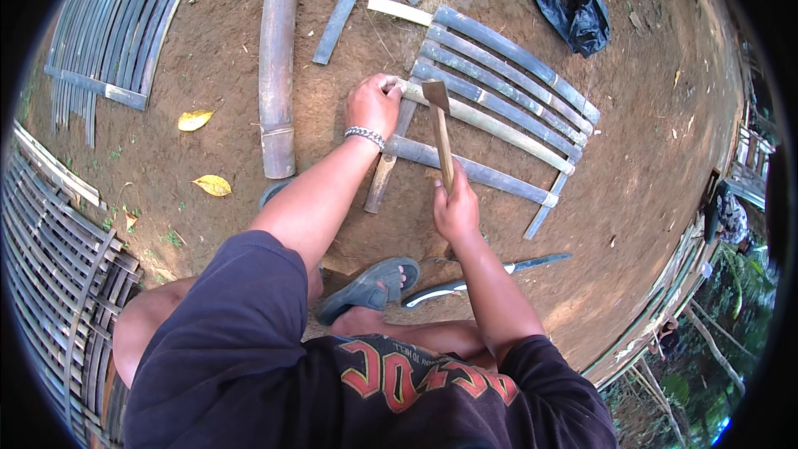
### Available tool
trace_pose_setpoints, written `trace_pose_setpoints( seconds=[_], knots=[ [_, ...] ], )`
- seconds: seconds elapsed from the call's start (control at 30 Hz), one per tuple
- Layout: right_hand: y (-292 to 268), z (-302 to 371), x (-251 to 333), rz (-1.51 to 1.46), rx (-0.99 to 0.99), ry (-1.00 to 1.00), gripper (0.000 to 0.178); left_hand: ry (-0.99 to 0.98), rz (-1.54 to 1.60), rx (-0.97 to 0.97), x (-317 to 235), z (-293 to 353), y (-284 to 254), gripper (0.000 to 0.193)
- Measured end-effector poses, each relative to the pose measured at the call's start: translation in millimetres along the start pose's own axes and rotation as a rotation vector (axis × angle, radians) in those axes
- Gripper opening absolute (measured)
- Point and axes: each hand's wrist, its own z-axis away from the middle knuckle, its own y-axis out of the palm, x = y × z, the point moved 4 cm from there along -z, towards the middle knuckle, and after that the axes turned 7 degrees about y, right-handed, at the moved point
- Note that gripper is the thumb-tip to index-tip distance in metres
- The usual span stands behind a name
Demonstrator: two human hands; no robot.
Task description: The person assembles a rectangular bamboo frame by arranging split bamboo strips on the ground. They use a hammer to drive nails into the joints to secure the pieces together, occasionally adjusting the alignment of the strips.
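Observation:
My right hand is wrapped round the wooden handle of a hammer. The hammer's head hangs over a pale bamboo slat in a frame of several spaced slats on the ground. At that slat's left end my left hand is closed in a pinch, over a bamboo crosspiece. Anything between its fingertips is too small to make out. The nearest slat crosses the same crosspiece. A second crosspiece runs under the slats' right ends.
A thick bamboo pole lies left of the frame. Near my sandalled foot rests a curved-handled saw. A black plastic bag sits at the far right. Slatted bamboo panels lie on the left, with loose strips at the back.

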Motion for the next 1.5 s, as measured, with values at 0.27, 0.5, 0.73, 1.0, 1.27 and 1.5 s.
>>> trace_pose_setpoints(
  seconds=[0.27,0.5,0.73,1.0,1.27,1.5],
  knots=[
    [-8.0,3.5,12.6,-0.147,-0.101,-0.094,0.048,-0.044,0.046,0.046,-3.2,1.3,-1.9,0.019],
    [-21.4,4.4,28.0,-0.071,-0.155,-0.162,0.050,0.055,0.038,-0.033,0.5,-0.7,-1.1,0.021],
    [0.6,-1.5,-3.6,0.035,-0.067,-0.030,0.046,-0.030,0.064,-0.007,-2.9,4.7,-0.3,0.018],
    [-9.7,4.6,11.8,-0.159,-0.413,-0.391,0.035,-0.003,0.045,-0.024,2.5,1.5,0.7,0.019],
    [-5.8,-6.2,1.8,-0.071,-0.224,-0.112,0.037,-0.005,0.046,-0.020,2.5,4.7,-0.5,0.017],
    [7.1,-19.4,-7.1,0.073,-0.086,0.090,0.024,-0.002,0.080,-0.037,-0.4,3.5,-0.8,0.016]
  ],
)
